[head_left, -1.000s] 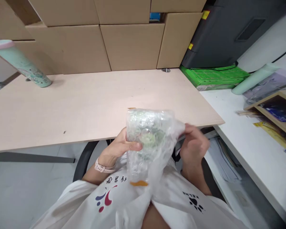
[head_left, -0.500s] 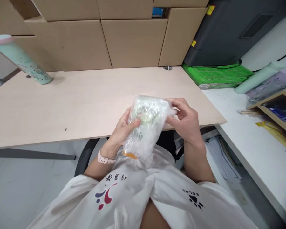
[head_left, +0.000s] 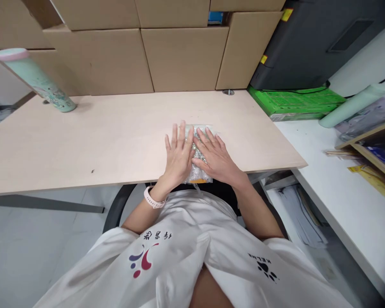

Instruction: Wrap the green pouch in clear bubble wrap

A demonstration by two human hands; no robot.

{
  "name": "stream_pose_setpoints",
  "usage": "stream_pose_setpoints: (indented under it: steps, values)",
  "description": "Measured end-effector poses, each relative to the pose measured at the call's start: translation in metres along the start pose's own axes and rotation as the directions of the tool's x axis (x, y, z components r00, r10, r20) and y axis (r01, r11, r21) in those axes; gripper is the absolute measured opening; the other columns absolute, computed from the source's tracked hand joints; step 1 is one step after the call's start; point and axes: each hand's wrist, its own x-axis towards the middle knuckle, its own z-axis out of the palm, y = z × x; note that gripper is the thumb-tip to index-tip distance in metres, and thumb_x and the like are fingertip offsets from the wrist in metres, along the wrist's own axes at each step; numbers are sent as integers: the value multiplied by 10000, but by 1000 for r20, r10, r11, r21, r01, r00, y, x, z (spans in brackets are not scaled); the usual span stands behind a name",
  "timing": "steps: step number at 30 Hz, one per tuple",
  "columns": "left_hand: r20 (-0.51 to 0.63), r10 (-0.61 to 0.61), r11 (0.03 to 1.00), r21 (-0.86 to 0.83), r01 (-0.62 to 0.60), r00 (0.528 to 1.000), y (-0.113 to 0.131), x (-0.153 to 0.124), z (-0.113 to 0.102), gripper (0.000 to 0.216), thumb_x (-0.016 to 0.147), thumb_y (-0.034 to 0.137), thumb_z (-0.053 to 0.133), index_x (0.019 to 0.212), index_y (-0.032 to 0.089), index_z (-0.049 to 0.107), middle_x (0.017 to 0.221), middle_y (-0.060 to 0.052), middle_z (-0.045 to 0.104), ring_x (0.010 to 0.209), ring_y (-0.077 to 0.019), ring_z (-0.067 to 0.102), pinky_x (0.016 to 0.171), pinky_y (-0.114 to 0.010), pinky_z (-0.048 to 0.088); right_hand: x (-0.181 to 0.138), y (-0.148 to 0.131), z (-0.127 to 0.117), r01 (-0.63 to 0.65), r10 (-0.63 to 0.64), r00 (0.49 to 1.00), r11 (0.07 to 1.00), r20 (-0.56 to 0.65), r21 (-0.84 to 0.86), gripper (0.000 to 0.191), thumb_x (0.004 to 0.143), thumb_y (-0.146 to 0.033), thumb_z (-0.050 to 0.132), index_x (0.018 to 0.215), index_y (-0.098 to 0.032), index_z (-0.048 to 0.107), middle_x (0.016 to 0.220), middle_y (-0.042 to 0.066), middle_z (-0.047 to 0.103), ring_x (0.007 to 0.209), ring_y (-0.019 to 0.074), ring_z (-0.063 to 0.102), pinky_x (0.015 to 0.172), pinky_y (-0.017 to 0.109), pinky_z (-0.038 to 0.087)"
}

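OK, big stuff first: cardboard boxes (head_left: 179, 55) stacked along back wall, light wood worktop (head_left: 83, 141) in front, black machine (head_left: 308, 42) at back right sitting on green crate (head_left: 291, 102). White side worktop (head_left: 340, 201) on right w/ wooden tray (head_left: 372, 145) and mint roll (head_left: 349, 111). Mint bottle (head_left: 35, 81) w/ pink cap stands far left, well apart from hands. Clear bubble-wrap packet (head_left: 197, 173) lies flat near front edge of worktop, centre. Left hand (head_left: 178, 156) flat, fingers spread, palm down on packet's left part. Right hand (head_left: 216, 158) likewise flat and spread, pressing packet's right part; hands touch side by side. Pink watch (head_left: 152, 200) on left wrist.
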Motion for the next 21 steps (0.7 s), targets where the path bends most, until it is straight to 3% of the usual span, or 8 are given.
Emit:
stream_pose_setpoints:
  steps: [4, 8, 16, 19, 21]
  values:
    - [224, 83, 988, 108, -109, 971, -2, -2, -6, 748, 1041, 541, 319, 1639, 185, 46, 1706, -188, 146, 1604, -306, 63, 1249, -642, 11, 7, 17, -3, 66, -66, 990, 998, 126, 5, 1029, 881, -746, 524, 1652, -241, 69, 1729, 107, 61, 1594, 335, -45, 1246, 625, -2]
    - [211, 55, 976, 193, -96, 976, -4, -3, -1, 875, 999, 628, 367, 1633, 112, 53, 1698, -236, 101, 1600, -343, 43, 1241, -658, 8, 9, 21, 0, 83, -83, 988, 997, 129, 8, 1159, 801, -797, 589, 1652, -234, 40, 1728, 134, 36, 1590, 351, -68, 1229, 646, -43]
    - [236, 45, 979, 184, -91, 971, -2, -3, -1, 824, 1015, 591, 354, 1633, 130, 63, 1699, -224, 131, 1600, -332, 67, 1243, -651, 104, 8, 19, 6, 15, -26, 994, 994, 104, 105, 1165, 769, -806, 622, 1650, -256, 94, 1728, 126, 7, 1589, 343, -82, 1235, 634, -31]
    - [209, 50, 990, 118, -76, 977, -5, -6, 0, 802, 1018, 588, 368, 1636, 176, 65, 1706, -209, 114, 1601, -329, 58, 1241, -638, 170, -5, 16, 6, -57, 50, 998, 971, 38, 230, 1011, 811, -751, 632, 1625, -303, 235, 1730, 100, 45, 1594, 334, -29, 1244, 635, 57]
    - [184, 79, 995, 49, -89, 980, -7, -9, 1, 780, 1022, 572, 383, 1637, 207, 72, 1712, -194, 104, 1603, -315, 35, 1256, -598, 186, -19, 12, 5, -148, 166, 986, 931, -25, 333, 856, 865, -665, 634, 1589, -314, 340, 1727, 90, 100, 1595, 320, 65, 1244, 607, 173]
